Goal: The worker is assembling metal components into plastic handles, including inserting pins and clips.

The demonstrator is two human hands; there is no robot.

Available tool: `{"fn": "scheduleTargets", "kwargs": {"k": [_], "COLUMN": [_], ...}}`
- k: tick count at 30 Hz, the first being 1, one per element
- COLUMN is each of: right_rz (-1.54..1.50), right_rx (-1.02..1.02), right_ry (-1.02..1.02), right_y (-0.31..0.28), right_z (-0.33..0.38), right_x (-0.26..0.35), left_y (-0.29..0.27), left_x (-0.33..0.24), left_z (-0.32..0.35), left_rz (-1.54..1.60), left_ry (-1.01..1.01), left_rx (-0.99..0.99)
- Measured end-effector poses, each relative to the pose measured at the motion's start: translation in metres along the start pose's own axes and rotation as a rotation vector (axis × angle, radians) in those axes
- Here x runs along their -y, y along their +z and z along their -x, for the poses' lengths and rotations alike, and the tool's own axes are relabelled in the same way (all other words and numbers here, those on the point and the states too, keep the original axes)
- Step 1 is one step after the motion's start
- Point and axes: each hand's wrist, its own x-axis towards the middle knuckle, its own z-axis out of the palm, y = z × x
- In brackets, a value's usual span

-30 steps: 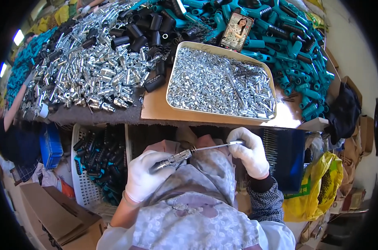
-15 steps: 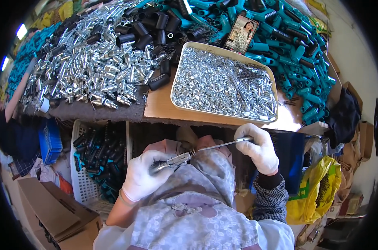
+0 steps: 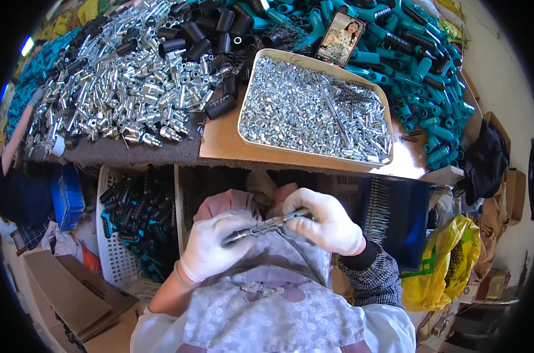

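My left hand [image 3: 214, 244], in a white glove, is closed around a silver cylindrical metal fitting [image 3: 267, 226] above my lap. The fitting lies slantwise, its far end pointing up and to the right. My right hand [image 3: 326, 223], also gloved in white, pinches the silver handle [image 3: 297, 214] of a thin rod tool right at that far end. The rod itself does not show; whether it sits inside the fitting I cannot tell. A patterned apron [image 3: 273, 317] spreads beneath both hands.
On the bench stand a shallow tray [image 3: 314, 152] of small metal parts, a heap of silver fittings [image 3: 143, 100], teal handles [image 3: 432, 112] and a phone [image 3: 341, 38]. Below are a white basket [image 3: 109, 253], a blue bin [image 3: 407, 217] and a yellow bag [image 3: 458, 265]. Another person's arm [image 3: 18, 129] reaches in at left.
My right hand has moved left and down, bringing the rod tool's handle up against the fitting. The long bare rod seen before is now out of sight. My left hand still holds the fitting.
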Motion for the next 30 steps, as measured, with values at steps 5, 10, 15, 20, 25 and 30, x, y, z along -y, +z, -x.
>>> {"fn": "scheduleTargets", "kwargs": {"k": [5,10,15,20,25,30], "right_rz": [0.237,0.301,-0.092,-0.247,-0.080,-0.055], "right_rx": [-0.096,-0.088,-0.160,-0.284,-0.278,-0.264], "right_ry": [-0.339,-0.359,-0.190,-0.188,-0.194,-0.082], "right_y": [0.024,0.022,0.015,0.034,0.050,0.051], "right_z": [0.006,0.005,0.012,0.024,0.027,0.029], "right_x": [-0.020,-0.022,-0.021,-0.033,-0.041,-0.047], "left_y": [0.002,0.007,0.008,0.010,0.009,0.014], "left_x": [0.014,0.014,0.005,0.001,0.001,0.011], "left_z": [0.009,0.010,0.011,0.006,0.011,0.014], "left_rz": [0.231,0.241,0.260,0.188,0.148,0.020], "left_ry": [-0.116,-0.127,-0.177,-0.160,-0.112,-0.058], "left_rx": [0.047,0.043,-0.045,-0.135,-0.126,-0.138]}}
